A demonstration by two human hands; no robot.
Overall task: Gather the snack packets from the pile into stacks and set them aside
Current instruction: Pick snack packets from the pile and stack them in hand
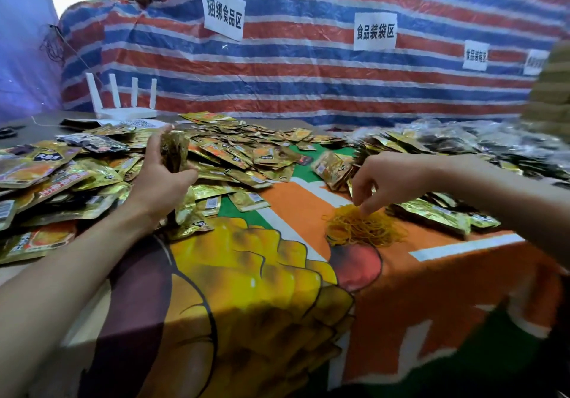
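Left hand (160, 178) grips upright stack (174, 150) over pile (240, 150) at table (447, 274) left; right hand (391, 178) pinches bands (361, 228), well right of stack.

Improvised food-packing workroom. Paper signs on a striped tarpaulin (308, 67) backdrop mark stations: "捆绑食品区" sign (224, 14) (food bundling), "食品装袋区" sign (375, 31) (food bagging). A worktable under a printed cloth (246, 274) carries heaped foil snack packets (240, 150) and a pile of yellow rubber bands (361, 228).

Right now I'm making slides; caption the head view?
Left hand grips a stack of snack packets while right hand dips into a rubber band heap.
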